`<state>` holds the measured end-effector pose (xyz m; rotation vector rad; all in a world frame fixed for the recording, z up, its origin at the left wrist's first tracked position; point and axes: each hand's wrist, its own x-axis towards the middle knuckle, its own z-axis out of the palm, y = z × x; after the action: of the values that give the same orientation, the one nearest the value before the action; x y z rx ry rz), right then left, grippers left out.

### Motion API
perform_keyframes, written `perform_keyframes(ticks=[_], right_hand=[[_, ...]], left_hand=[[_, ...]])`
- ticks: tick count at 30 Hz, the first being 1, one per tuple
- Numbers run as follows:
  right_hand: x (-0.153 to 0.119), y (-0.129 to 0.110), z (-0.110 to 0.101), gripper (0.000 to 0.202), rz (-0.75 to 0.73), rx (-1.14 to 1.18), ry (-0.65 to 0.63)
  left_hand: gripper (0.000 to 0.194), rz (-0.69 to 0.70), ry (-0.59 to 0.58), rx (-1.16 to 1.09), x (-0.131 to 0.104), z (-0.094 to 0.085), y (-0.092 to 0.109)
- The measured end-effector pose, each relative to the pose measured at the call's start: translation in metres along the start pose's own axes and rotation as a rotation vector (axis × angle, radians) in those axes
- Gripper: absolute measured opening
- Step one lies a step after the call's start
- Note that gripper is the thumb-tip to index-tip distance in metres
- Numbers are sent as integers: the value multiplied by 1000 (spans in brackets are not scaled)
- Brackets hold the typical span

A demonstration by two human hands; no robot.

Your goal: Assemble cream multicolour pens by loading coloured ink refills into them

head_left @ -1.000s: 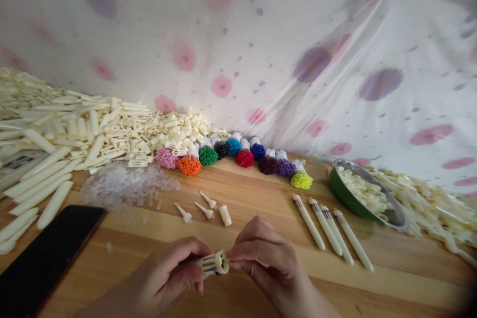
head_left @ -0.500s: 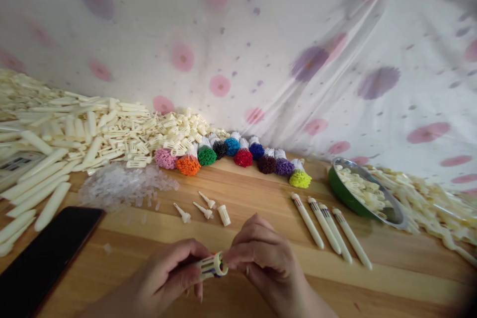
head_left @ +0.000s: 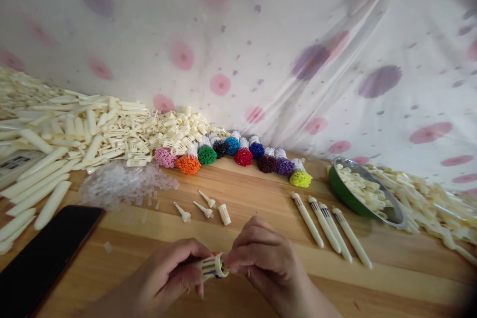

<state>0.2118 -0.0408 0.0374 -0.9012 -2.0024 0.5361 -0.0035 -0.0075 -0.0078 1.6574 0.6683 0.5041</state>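
A cream slotted pen barrel (head_left: 213,267) with coloured pieces inside lies between the thumb and fingers of my left hand (head_left: 175,271), its open ring end facing right. The pinched fingertips of my right hand (head_left: 263,253) touch that open end; whatever they hold is hidden. Beyond my hands lie three small cream pointed pieces (head_left: 203,210) and a short cream cap (head_left: 224,214). Right of my right hand, several cream multicolour pens (head_left: 307,219) rest side by side on the wooden table (head_left: 238,194).
Bundles of coloured refills (head_left: 243,154) stand along the back. Cream parts (head_left: 89,129) are heaped at left, near clear small pieces (head_left: 122,186) and a black phone (head_left: 48,258). A green bowl (head_left: 343,196) of cream parts sits right, beside another heap (head_left: 428,203).
Both hands keep almost the same place, with only slight shifts of the right fingers at the barrel's open end.
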Motion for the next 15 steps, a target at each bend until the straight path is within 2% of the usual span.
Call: perform_keyframes(ticks=[4,8,12,15], right_hand=[[0,-2,0,17,7,-17,-3],[-2,-3,4,20,20,-6,27],[-6,-3,10,15,188,-2,103],[-5,-3,7,14,263,-17,64]], left_hand=[[26,51,64,-32,0,5,-4],[22,61,82,37,0,6,-4],[16,62,121,137,0,6,0],[14,65,155,194,0,7,4]])
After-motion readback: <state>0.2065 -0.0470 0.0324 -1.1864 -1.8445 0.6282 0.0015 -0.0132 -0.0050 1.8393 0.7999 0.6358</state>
